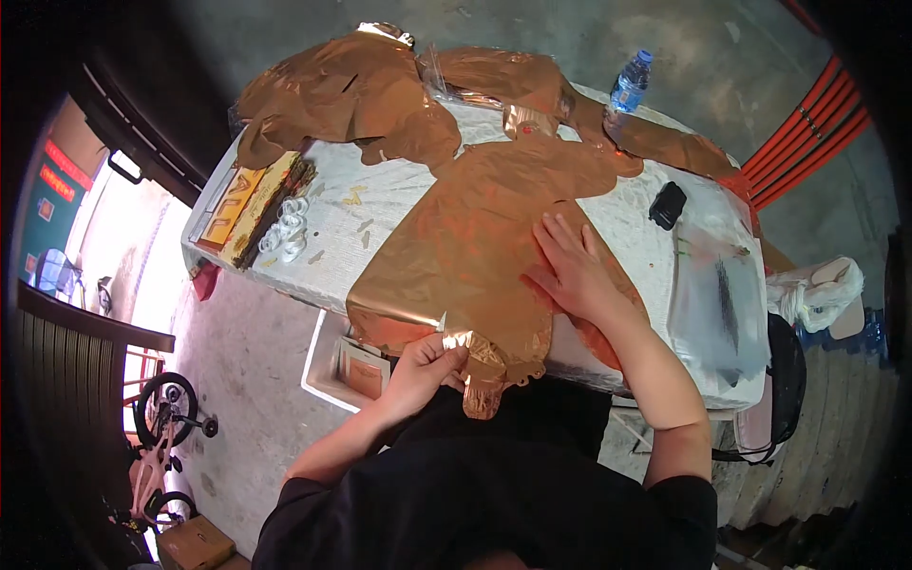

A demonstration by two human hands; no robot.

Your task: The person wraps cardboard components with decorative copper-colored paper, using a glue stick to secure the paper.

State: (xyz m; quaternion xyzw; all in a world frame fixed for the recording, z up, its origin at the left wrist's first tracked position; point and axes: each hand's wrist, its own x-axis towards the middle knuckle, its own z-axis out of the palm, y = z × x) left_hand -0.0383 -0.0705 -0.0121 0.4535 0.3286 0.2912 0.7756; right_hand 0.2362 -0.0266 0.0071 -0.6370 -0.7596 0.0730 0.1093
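A large copper-coloured foil sheet point(456, 228), shaped like a flat, uninflated foil balloon, spreads over the middle of the table and hangs past its near edge. My left hand point(425, 370) pinches the foil at that edge, beside a shiny crumpled tab point(483, 401). Something thin and pointed sticks up near those fingertips, too small to name. Farther right, my right hand point(572, 271) rests flat on the foil with its fingers spread. More copper foil pieces lie behind, one at the back left point(342, 100) and another along the back right point(665, 142).
On the white-covered table point(332, 223) sit white ribbon rolls point(285, 233), a patterned box point(256, 209), a small black object point(668, 206) and clear plastic bags point(719, 304). A water bottle point(631, 84) stands at the back. Below the near edge is an open drawer point(328, 366).
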